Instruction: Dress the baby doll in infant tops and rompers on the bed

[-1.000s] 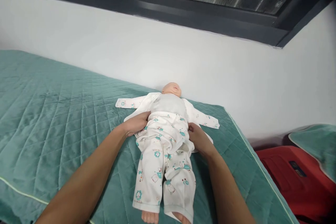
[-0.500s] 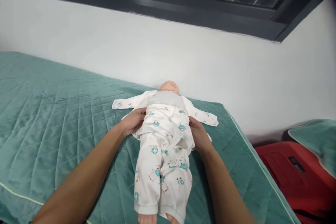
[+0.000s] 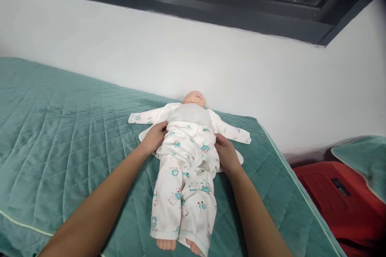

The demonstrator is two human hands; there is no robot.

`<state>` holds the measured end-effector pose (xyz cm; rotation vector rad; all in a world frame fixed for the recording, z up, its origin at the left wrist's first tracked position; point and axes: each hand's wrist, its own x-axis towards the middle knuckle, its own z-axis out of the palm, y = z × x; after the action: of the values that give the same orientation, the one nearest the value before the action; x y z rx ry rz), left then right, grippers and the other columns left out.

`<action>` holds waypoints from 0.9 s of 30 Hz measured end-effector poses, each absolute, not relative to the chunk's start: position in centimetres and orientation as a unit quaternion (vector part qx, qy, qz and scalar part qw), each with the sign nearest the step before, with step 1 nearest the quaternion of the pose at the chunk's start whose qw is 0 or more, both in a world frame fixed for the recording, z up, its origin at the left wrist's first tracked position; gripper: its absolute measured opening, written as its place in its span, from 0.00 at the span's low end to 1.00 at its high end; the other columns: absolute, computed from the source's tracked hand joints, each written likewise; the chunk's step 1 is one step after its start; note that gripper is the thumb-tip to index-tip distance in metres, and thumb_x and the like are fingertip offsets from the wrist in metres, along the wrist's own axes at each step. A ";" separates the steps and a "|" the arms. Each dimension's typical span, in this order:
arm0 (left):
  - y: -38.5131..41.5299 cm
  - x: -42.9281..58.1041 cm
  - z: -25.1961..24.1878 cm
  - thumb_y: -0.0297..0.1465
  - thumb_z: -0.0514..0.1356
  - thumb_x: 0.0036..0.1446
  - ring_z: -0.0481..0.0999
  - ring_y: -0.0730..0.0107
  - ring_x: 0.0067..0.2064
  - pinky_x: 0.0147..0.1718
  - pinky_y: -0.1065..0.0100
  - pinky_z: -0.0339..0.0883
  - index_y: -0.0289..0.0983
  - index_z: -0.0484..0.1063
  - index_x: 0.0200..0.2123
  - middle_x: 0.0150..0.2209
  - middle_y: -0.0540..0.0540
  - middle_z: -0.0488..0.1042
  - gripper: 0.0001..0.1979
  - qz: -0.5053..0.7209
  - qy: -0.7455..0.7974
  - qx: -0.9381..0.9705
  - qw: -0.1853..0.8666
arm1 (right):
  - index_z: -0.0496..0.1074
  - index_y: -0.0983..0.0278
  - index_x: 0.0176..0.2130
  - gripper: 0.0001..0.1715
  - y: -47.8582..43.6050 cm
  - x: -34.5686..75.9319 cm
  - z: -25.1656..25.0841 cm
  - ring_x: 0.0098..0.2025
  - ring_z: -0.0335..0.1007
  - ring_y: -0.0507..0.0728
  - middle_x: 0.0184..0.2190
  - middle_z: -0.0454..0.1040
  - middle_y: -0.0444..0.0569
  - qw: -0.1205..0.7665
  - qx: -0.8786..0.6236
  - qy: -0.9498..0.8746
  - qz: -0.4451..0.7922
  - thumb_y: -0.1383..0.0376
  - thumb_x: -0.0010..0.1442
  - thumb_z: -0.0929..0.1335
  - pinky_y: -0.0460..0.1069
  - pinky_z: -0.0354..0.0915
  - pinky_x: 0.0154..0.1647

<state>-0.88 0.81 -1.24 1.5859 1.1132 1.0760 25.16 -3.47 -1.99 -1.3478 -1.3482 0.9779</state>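
Observation:
A baby doll lies on its back, head near the wall and feet toward me. It wears white printed pants pulled up to the belly and a long-sleeved white top spread open beneath it, sleeves out to the sides. At the left side of the waist, my left hand has its fingers closed on the pants' edge. My right hand pinches the pants at the opposite side, fingertips partly hidden by the cloth. Both bare feet stick out of the cuffs.
A green quilted cover lies under the doll and drops off along its right edge. Behind stands a white wall below a dark window frame. A red case and another green cloth are at the right.
The doll's legs have shifted slightly left and up. My left hand has moved a little up and right along the waist; the right hand stays nearly in place.

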 end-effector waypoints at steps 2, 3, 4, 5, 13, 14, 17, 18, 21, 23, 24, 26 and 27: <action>1.2 -1.2 -1.7 0.28 0.55 0.44 0.71 0.65 0.34 0.35 0.67 0.62 0.36 0.70 0.27 0.27 0.50 0.73 0.05 0.441 0.482 0.637 0.409 | 0.72 0.62 0.33 0.09 -3.4 25.1 -2.1 0.37 0.70 0.58 0.33 0.77 0.46 0.477 -0.572 -0.550 0.376 0.61 0.51 0.68 0.50 0.65 0.37; 1.3 -1.3 -1.9 0.27 0.56 0.43 0.70 0.67 0.33 0.34 0.67 0.62 0.37 0.70 0.28 0.27 0.51 0.72 0.06 0.453 0.492 0.623 0.405 | 0.71 0.61 0.34 0.09 -3.5 25.0 -2.0 0.37 0.70 0.58 0.33 0.77 0.46 0.483 -0.583 -0.548 0.355 0.61 0.51 0.68 0.50 0.65 0.37; 1.3 -1.4 -1.9 0.26 0.56 0.41 0.70 0.68 0.33 0.34 0.68 0.62 0.37 0.69 0.29 0.28 0.51 0.72 0.07 0.471 0.494 0.607 0.408 | 0.71 0.61 0.35 0.09 -3.6 24.8 -1.9 0.38 0.70 0.58 0.34 0.77 0.47 0.495 -0.592 -0.545 0.328 0.62 0.51 0.67 0.51 0.65 0.39; 1.2 -1.4 -1.8 0.24 0.56 0.40 0.70 0.69 0.34 0.35 0.68 0.62 0.37 0.69 0.30 0.29 0.51 0.72 0.09 0.492 0.489 0.592 0.411 | 0.70 0.61 0.36 0.09 -3.7 24.7 -1.7 0.40 0.70 0.58 0.35 0.76 0.47 0.513 -0.597 -0.540 0.299 0.62 0.52 0.68 0.51 0.65 0.40; 0.2 -1.4 0.2 0.31 0.59 0.54 0.68 0.63 0.51 0.56 0.60 0.59 0.40 0.74 0.35 0.45 0.46 0.68 0.05 0.523 0.393 0.682 0.327 | 0.70 0.59 0.40 0.10 -4.1 23.8 -0.1 0.36 0.65 0.54 0.38 0.70 0.46 0.554 -0.522 -0.584 0.281 0.57 0.59 0.69 0.50 0.63 0.40; 0.2 -1.4 0.3 0.32 0.61 0.54 0.67 0.62 0.53 0.58 0.59 0.57 0.40 0.74 0.35 0.45 0.46 0.68 0.05 0.504 0.394 0.701 0.314 | 0.69 0.58 0.40 0.10 -4.0 23.9 0.0 0.37 0.64 0.54 0.40 0.69 0.46 0.547 -0.515 -0.598 0.279 0.58 0.59 0.69 0.50 0.63 0.41; 0.4 -1.5 0.5 0.31 0.62 0.53 0.65 0.62 0.54 0.60 0.59 0.54 0.40 0.73 0.36 0.46 0.45 0.66 0.06 0.462 0.392 0.734 0.309 | 0.69 0.58 0.41 0.10 -3.5 24.3 -0.1 0.40 0.63 0.55 0.43 0.67 0.47 0.515 -0.493 -0.652 0.258 0.60 0.58 0.70 0.51 0.62 0.44; 0.5 -1.5 0.5 0.30 0.62 0.53 0.65 0.62 0.54 0.60 0.59 0.55 0.40 0.73 0.36 0.46 0.45 0.66 0.06 0.454 0.388 0.739 0.311 | 0.69 0.58 0.41 0.10 -3.4 24.4 -0.1 0.41 0.62 0.55 0.43 0.66 0.47 0.501 -0.488 -0.669 0.251 0.60 0.59 0.70 0.51 0.62 0.44; 0.6 -1.5 0.5 0.30 0.61 0.54 0.67 0.64 0.52 0.56 0.62 0.59 0.39 0.71 0.33 0.46 0.45 0.66 0.03 0.448 0.369 0.753 0.309 | 0.66 0.59 0.38 0.09 -3.1 24.5 0.1 0.40 0.60 0.54 0.40 0.64 0.45 0.458 -0.487 -0.703 0.244 0.61 0.58 0.70 0.50 0.60 0.43; 0.5 -1.3 0.5 0.32 0.61 0.55 0.68 0.65 0.49 0.52 0.64 0.61 0.38 0.69 0.31 0.45 0.45 0.68 0.04 0.449 0.350 0.765 0.300 | 0.63 0.59 0.34 0.11 -3.1 24.5 0.6 0.38 0.58 0.54 0.37 0.62 0.44 0.427 -0.487 -0.723 0.240 0.60 0.58 0.70 0.49 0.58 0.41; 0.5 -1.3 0.5 0.32 0.60 0.56 0.69 0.65 0.47 0.50 0.64 0.62 0.39 0.68 0.30 0.44 0.46 0.69 0.05 0.450 0.344 0.768 0.299 | 0.62 0.60 0.33 0.12 -3.1 24.5 1.0 0.37 0.57 0.54 0.36 0.62 0.44 0.411 -0.483 -0.736 0.237 0.60 0.58 0.70 0.49 0.58 0.40; 0.6 -1.0 0.6 0.34 0.59 0.59 0.71 0.66 0.44 0.46 0.65 0.62 0.39 0.66 0.31 0.41 0.47 0.72 0.07 0.450 0.349 0.761 0.310 | 0.61 0.60 0.31 0.14 -3.0 24.5 1.7 0.36 0.56 0.54 0.34 0.61 0.44 0.379 -0.472 -0.760 0.235 0.59 0.59 0.69 0.49 0.56 0.39; 0.8 -0.9 0.6 0.35 0.58 0.60 0.71 0.66 0.42 0.44 0.65 0.62 0.39 0.65 0.31 0.39 0.48 0.72 0.07 0.451 0.364 0.751 0.316 | 0.61 0.60 0.30 0.14 -2.8 24.5 2.1 0.35 0.56 0.54 0.33 0.61 0.43 0.366 -0.469 -0.767 0.238 0.57 0.60 0.68 0.49 0.56 0.38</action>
<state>-0.90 0.80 0.64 1.9781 0.9579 1.1879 24.50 -2.83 2.11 -1.2062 -1.9716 0.6129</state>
